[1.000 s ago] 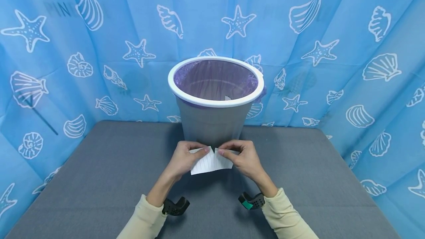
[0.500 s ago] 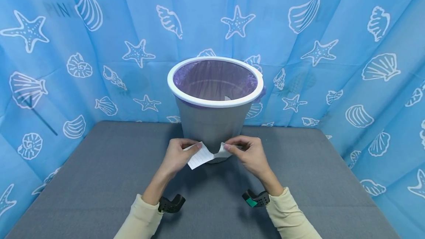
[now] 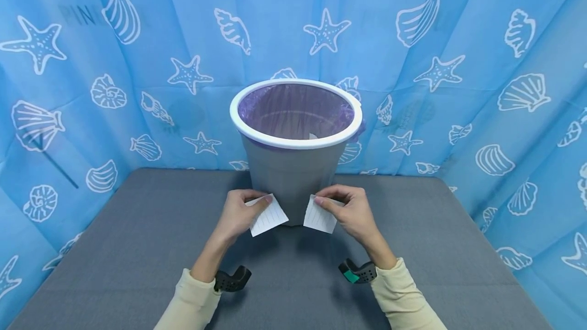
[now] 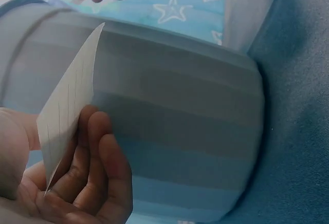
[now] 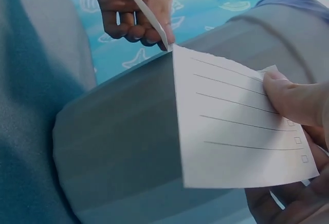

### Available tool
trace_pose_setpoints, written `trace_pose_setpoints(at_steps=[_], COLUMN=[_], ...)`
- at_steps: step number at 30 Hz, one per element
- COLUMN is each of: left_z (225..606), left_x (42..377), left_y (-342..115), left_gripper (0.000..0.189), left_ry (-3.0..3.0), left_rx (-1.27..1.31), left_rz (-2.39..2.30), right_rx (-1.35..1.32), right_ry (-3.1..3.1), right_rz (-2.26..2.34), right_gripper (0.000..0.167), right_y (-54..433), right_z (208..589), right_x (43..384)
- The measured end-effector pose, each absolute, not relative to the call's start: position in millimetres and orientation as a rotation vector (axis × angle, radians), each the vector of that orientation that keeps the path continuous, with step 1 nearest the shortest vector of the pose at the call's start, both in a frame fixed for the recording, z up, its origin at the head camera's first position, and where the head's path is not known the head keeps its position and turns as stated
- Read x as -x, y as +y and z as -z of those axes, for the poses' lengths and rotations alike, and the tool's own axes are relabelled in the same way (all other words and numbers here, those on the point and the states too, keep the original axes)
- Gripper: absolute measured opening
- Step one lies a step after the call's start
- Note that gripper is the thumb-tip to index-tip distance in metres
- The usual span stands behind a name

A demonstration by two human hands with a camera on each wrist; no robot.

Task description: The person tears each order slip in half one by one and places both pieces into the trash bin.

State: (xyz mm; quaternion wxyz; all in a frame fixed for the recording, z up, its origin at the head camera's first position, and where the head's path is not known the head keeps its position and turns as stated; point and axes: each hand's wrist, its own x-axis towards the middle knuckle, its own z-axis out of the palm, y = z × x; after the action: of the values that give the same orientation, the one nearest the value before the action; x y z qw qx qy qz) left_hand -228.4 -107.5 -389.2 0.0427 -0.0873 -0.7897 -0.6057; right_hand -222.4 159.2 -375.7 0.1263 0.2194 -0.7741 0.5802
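Observation:
Two separate pieces of lined white paper are held in front of a grey trash can [image 3: 293, 172]. My left hand [image 3: 236, 214] pinches the left paper piece [image 3: 268, 218] between thumb and fingers, and its ruled lines show in the left wrist view. With thumb and fingers my right hand [image 3: 353, 213] pinches the right paper piece [image 3: 319, 216]. In the right wrist view that piece [image 5: 231, 126] has a rough torn edge and small printed boxes along one side. A gap separates the two pieces.
The trash can has a white rim [image 3: 295, 142] and a purple liner bag [image 3: 298, 106], with a bit of white paper [image 3: 313, 136] inside. It stands on a grey cloth-covered table [image 3: 160, 238]. Behind hangs a blue curtain [image 3: 275, 14] with shell and starfish prints.
The paper has torn fully in two; one second ago it was joined below a short tear at the top. My hands have moved apart, each keeping one piece.

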Motion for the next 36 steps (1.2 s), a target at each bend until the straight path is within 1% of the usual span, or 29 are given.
trace_pose_setpoints(at_steps=[4,10,15,21,26,32,34,36], left_z=[389.2,384.7,379.6,366.9,345.4,309.6,295.0,280.2], left_x=[227.7,228.1,230.4,241.7,254.0,266.0,270.9,276.4], left_y=[-106.3,-115.6,-136.6,-168.8,-198.2,-229.4,-237.0,-243.1], left_gripper=[0.019,0.025,0.03,0.035,0.045,0.053,0.054,0.055], left_ry=[-2.43,-2.445,-2.444,-2.463,-2.491,-2.518,-2.518,-2.514], left_rx=[0.272,0.25,0.203,0.121,0.042,0.018,0.0,-0.018], left_rz=[1.854,1.87,1.882,1.797,1.698,1.589,1.568,1.558], right_rx=[-0.652,-0.651,-0.6,-0.464,-0.389,-0.348,-0.333,-0.31], right_ry=[-2.283,-2.293,-2.294,-2.33,-2.351,-2.379,-2.382,-2.367], right_rz=[-1.702,-1.703,-1.686,-1.658,-1.644,-1.536,-1.507,-1.528], right_gripper=[0.005,0.005,0.008,0.016,0.025,0.034,0.031,0.023], right_y=[161.4,174.5,194.0,222.2,250.5,279.8,289.3,298.9], right_z=[376.4,374.9,374.7,365.3,344.3,307.0,293.3,279.5], right_x=[223.5,226.6,232.9,244.0,257.1,275.3,282.1,289.0])
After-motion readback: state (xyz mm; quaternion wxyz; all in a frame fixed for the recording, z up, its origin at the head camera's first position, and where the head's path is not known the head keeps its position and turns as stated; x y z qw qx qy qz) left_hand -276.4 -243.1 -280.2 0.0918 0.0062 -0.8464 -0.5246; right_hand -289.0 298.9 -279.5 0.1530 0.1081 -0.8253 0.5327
